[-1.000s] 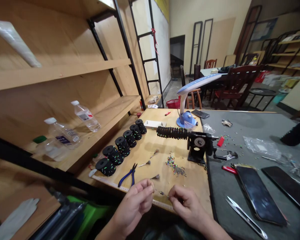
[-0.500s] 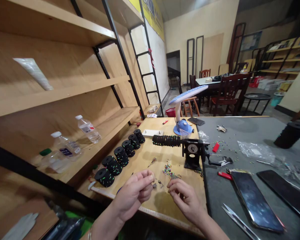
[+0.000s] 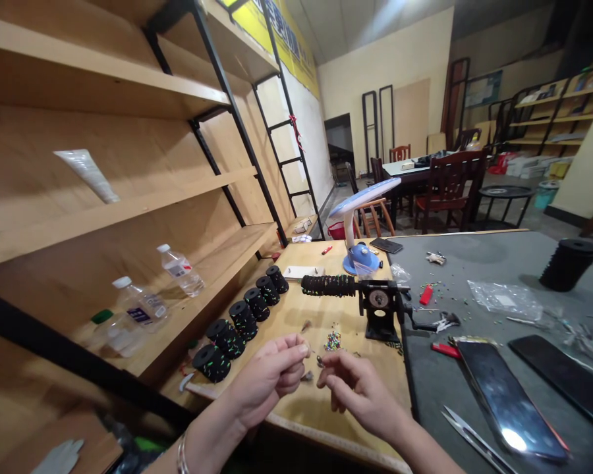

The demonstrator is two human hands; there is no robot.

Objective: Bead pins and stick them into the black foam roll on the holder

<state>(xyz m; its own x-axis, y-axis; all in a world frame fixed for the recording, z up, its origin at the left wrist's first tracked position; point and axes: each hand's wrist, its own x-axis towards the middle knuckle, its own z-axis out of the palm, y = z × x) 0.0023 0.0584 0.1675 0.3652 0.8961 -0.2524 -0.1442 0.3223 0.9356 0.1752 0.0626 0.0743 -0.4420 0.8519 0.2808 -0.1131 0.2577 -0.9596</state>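
Seemingly working a small dark piece (image 3: 319, 361) between left hand (image 3: 271, 372) and right hand (image 3: 362, 392), above the bench (image 3: 321, 421). Pinched closed at left, apparently on a thin strand (image 3: 313, 353); half-curled at right, hold impossible to tell. Calling next for steadiness.

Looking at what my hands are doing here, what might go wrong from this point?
The tiny dark piece at the right hand's fingertips might slip and be hard to find. Those fingers are also close to the loose bead pile, so a brush could scatter it. The nearest black spool stands near the edge of the wooden table; a bump might knock it off.
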